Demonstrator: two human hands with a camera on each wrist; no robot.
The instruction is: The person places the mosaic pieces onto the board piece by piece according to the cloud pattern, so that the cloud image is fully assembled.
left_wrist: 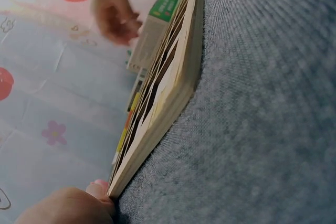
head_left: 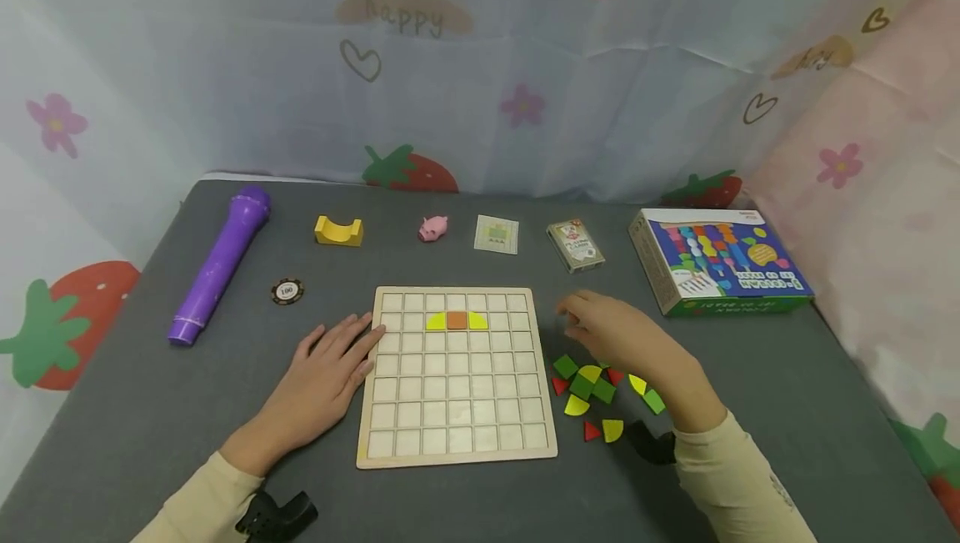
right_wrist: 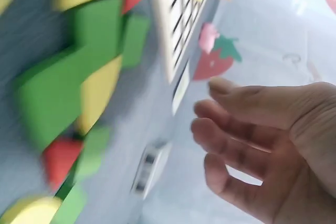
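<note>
Centre of the head view: a pale wooden grid board (head_left: 456, 376) lies flat on the grey table (head_left: 150, 409). In its second row sit three pieces side by side, a yellow quarter-round (head_left: 436, 322), an orange square (head_left: 457, 320) and a second yellow quarter (head_left: 477, 321).

The left hand (head_left: 330, 372) lies flat at the board's left edge, fingers straight and slightly spread, fingertips touching the frame; the left wrist view shows a fingertip (left_wrist: 100, 190) right at the board's corner.

The right hand (head_left: 618, 334) hovers right of the board, above the loose pile of green, yellow and red pieces (head_left: 596, 397). Its fingers (right_wrist: 236, 124) are loosely curved and a little apart, and they pinch nothing.

My read on handling: those pieces look like small, stiff painted wood, light and not fragile, but smooth enough to skid on the cloth. Best taken one at a time, thumb and forefinger on opposite flat sides, starting from the pile's edge. The board looks rigid and steadies well under a flat palm.

Along the upper part of the frame: a purple cylinder (head_left: 219, 263), a poker chip (head_left: 287, 291), a yellow block (head_left: 338, 231), a pink pig (head_left: 432, 228), a card deck (head_left: 575, 245) and a colourful box (head_left: 716, 259).
</note>
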